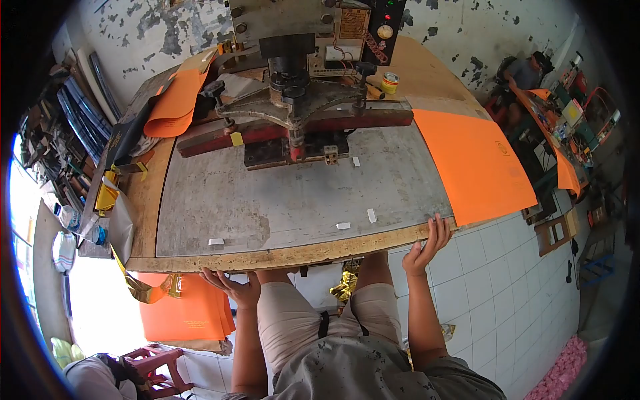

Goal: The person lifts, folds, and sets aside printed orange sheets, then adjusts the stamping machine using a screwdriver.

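Note:
My left hand [233,288] rests at the wooden front edge [287,259] of the worktable, fingers stretched out, holding nothing. Further right, my right hand [428,248] touches the same edge with its fingers apart, also without anything in it. Just beyond that hand lies a stack of orange printed sheets [470,167] on the right side of the table. Between the hands spreads a grey metal plate [300,207] with small white pieces [371,215] stuck on it. A heavy press [293,113] with a red bar stands over the plate's back half.
More orange sheets [190,313] lie on a stool below the left hand, and a curled orange sheet [175,110] is at the back left. Gold foil [137,287] hangs from the left corner. A yellow can [390,83] stands behind the press. Another person [527,73] sits far right.

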`<state>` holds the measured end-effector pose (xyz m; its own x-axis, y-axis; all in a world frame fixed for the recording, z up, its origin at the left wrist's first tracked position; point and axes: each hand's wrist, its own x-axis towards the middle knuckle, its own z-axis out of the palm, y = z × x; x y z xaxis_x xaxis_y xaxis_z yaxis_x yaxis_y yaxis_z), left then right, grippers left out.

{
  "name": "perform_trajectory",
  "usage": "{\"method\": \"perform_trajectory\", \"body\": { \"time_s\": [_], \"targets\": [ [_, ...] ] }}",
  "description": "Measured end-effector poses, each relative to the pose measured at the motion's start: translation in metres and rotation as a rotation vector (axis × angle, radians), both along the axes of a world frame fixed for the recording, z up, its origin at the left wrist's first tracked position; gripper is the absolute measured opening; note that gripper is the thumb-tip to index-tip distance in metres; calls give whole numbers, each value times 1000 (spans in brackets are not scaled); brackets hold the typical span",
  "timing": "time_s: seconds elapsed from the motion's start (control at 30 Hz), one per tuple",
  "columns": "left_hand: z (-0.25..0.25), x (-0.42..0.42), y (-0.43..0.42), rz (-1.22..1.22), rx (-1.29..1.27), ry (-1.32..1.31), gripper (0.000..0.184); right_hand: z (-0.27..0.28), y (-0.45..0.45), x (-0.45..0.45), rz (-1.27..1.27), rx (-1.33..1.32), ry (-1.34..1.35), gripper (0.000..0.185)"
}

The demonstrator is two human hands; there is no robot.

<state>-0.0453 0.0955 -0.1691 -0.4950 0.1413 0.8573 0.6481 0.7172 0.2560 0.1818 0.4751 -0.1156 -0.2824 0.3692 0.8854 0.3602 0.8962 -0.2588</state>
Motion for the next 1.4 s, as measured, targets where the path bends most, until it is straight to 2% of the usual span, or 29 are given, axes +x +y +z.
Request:
{"method": "perform_trajectory", "body": {
  "time_s": [0.23, 0.33, 0.43, 0.73, 0.97, 1.1, 1.13, 1.23, 1.4],
  "targets": [
    [4, 3, 0, -33, 13, -18, 93, 3, -1, -2, 6, 2, 18, 57],
    [0, 0, -1, -13, -1, -9, 92, 3, -4, -8, 41, -30, 111, 54],
    [-1, 0, -2, -11, 0, -6, 92, 2, -1, 1, 1, 15, -34, 52],
    [0, 3, -2, -14, 16, -52, 91, 2, -4, -5, 6, -14, 63, 50],
    [-2, 3, -3, -16, -4, -37, 91, 1, -1, -3, 9, 22, 25, 50],
    [-1, 3, -2, -2, 7, -29, 90, 4, -3, -9, 42, 23, 118, 51],
    [0, 3, -1, 5, 12, -28, 90, 4, -1, -3, 37, 43, 27, 50],
    [-2, 3, 0, 8, 16, -27, 91, 6, -1, 0, 9, 47, -30, 50],
    [-5, 0, -4, -15, -21, -16, 94, 3, -3, -3, 21, 3, 28, 51]
  ]
}}
